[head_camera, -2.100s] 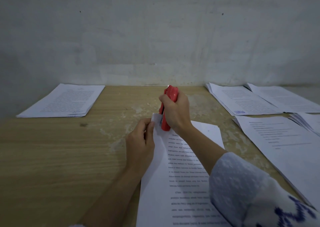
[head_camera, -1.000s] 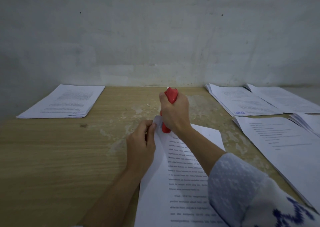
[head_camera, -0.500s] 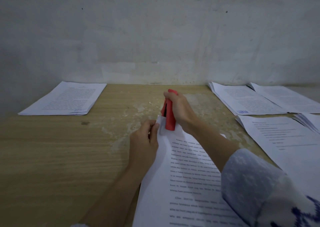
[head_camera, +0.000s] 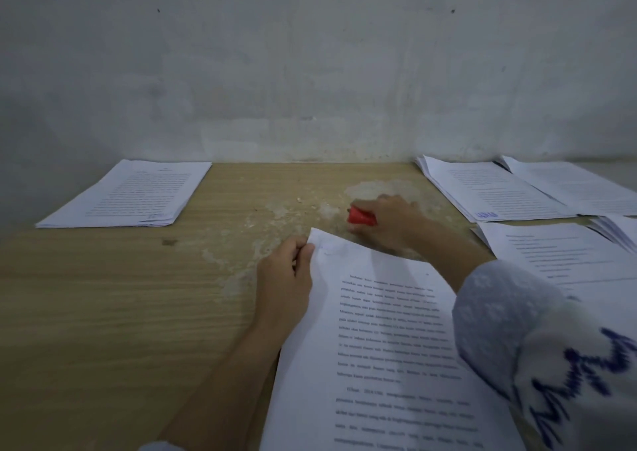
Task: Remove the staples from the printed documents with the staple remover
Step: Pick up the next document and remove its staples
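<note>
A printed document (head_camera: 386,340) lies in front of me on the wooden table (head_camera: 103,312), its top left corner lifted. My left hand (head_camera: 286,278) pinches that corner between thumb and fingers. My right hand (head_camera: 389,221) is further back on the table, fingers wrapped around the red staple remover (head_camera: 360,216), which lies low against the tabletop, apart from the document. Only the remover's left end shows past my fingers. No staple is visible at the corner.
One stack of printed pages (head_camera: 131,195) lies at the back left. Several more documents (head_camera: 489,192) lie at the back right and along the right edge (head_camera: 565,257). A grey wall (head_camera: 310,71) closes off the table's far side.
My right hand has carried the red staple remover away from the document's corner, back and to the right, down onto the table. My left hand still pinches the corner.
</note>
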Demonstrator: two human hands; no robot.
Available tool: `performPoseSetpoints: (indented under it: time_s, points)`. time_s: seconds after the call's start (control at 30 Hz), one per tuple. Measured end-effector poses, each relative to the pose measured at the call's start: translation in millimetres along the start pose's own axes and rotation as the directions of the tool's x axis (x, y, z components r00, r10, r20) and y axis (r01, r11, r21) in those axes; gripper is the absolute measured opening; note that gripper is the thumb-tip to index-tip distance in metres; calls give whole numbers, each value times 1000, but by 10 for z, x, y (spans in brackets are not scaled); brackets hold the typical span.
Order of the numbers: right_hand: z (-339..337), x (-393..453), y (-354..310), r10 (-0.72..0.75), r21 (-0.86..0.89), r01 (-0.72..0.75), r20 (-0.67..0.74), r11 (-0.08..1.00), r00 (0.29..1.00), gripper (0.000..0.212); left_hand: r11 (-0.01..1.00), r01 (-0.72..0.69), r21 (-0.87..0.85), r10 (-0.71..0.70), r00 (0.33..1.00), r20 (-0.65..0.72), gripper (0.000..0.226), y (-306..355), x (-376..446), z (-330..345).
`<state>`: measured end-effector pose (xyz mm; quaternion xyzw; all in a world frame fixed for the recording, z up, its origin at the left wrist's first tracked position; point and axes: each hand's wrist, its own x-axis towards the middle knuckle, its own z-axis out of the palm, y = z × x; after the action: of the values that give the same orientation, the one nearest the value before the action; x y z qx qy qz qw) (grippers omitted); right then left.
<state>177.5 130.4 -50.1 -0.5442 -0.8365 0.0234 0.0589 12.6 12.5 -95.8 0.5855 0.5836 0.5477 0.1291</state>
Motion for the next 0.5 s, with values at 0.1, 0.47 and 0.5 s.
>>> performPoseSetpoints:
  time_s: [0.1,0.47,0.5]
  points:
    - [118,-79,70,71,-52,-66,86,996,994,52,1000,7,0,-7,1000,16,17,-2,0,-5]
    - [-112,-235,-145,-71,349,95,-83,932,994,33,995,82,-63,-79,995,53,12,34,14,-23]
    - [-139,-287,-207,-118,479,125,-45,869,992,30,994,81,-68,-78,996,49,13,32,17,-27]
